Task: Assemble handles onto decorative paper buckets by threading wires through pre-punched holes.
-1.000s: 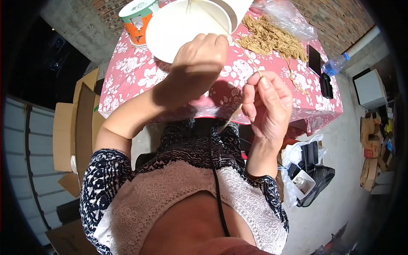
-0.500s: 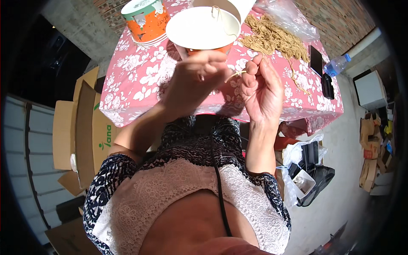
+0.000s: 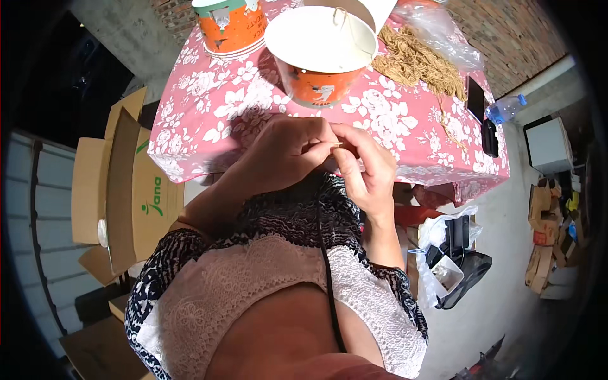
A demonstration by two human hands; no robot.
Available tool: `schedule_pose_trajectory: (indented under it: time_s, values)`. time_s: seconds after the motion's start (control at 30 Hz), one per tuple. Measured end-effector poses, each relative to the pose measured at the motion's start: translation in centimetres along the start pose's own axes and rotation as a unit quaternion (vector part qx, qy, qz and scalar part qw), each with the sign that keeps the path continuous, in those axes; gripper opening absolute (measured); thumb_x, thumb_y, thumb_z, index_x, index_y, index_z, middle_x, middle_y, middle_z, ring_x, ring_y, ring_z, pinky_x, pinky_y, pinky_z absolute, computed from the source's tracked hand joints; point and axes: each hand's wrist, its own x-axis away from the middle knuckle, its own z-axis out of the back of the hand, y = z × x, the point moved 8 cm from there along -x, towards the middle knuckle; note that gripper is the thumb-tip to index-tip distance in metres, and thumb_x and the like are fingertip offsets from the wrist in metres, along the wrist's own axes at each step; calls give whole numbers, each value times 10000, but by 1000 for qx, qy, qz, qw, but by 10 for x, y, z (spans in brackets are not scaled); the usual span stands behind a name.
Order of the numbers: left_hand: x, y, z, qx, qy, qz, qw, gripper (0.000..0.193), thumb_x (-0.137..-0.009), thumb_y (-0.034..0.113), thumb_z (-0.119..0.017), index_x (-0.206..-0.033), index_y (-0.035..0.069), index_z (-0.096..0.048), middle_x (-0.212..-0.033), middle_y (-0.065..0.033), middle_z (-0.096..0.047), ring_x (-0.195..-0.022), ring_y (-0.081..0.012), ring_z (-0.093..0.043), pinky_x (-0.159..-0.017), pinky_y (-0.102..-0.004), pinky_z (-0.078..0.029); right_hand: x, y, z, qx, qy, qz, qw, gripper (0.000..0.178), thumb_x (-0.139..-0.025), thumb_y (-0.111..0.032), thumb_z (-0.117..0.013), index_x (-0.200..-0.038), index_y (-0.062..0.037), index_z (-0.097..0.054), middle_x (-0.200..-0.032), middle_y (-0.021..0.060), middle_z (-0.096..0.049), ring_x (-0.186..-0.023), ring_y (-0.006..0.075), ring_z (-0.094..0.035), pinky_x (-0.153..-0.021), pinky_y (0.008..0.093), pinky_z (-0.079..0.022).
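My left hand (image 3: 294, 147) and my right hand (image 3: 370, 166) meet over the table's near edge, fingertips pinched together. Between them shows a short bit of pale cord (image 3: 338, 144); the rest of it is hidden by the fingers. Just beyond stands an orange paper bucket (image 3: 320, 85) with a white inside, upright and apart from both hands. A thin tan cord (image 3: 342, 18) hangs against its far inner wall. To the right of the bucket lies a loose heap of tan cords (image 3: 421, 63), a few strands trailing toward me.
Stacked orange buckets (image 3: 231, 28) stand at the far left of the flowered pink tablecloth (image 3: 209, 117). Along the right are a clear plastic bag (image 3: 437, 31), a phone (image 3: 475, 98), a black case (image 3: 489, 137) and a water bottle (image 3: 505, 109). An open cardboard box (image 3: 149, 196) stands left of the table.
My hands, apart before, have come together nearer my body. The cord that stuck out from my right fingers is now mostly hidden between both hands. The view has shifted slightly.
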Motion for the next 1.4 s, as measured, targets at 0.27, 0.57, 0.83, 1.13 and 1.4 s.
schedule_pose_trajectory:
  time_s: [0.27,0.57,0.83,1.13,1.4]
  values:
    - [9,-3,74,-56,143,-48,987,76,-879,70,-657,-942,36,-680,-717,-57,-650,-642,-132,-610,-616,-290,-501,-5,5,-2,7,36,-19,999,64,-821,31,-707,-881,16,-688,-737,81,-627,-580,147,-552,-527,266,-429]
    - [-44,3,88,-409,134,-228,873,387,-740,5,-723,-1110,93,-651,-1373,-120,-552,-1355,-422,-388,-1079,-507,-377,-4,19,12,-39,143,-100,984,100,-860,29,-692,-960,30,-699,-789,67,-666,-641,92,-563,-579,233,-445]
    - [-33,31,40,-318,105,-265,904,205,-721,45,-726,-903,43,-631,-1019,-125,-661,-1212,-401,-530,-1049,-570,-366,-6,11,33,75,223,-46,971,95,-813,50,-714,-884,-5,-683,-716,42,-558,-594,119,-515,-551,245,-414]
    - [-28,37,26,-320,109,-222,914,218,-762,73,-729,-953,63,-624,-951,-118,-666,-1065,-321,-627,-1049,-526,-391,9,38,34,24,251,-126,960,76,-840,6,-715,-913,-8,-696,-714,39,-634,-547,67,-464,-518,230,-388]
    - [-3,67,36,-239,224,-153,932,89,-824,36,-705,-821,37,-617,-728,-121,-612,-688,-293,-622,-628,-369,-496,8,29,36,10,246,-61,967,106,-830,24,-710,-925,-24,-708,-679,34,-594,-538,81,-452,-493,230,-371]
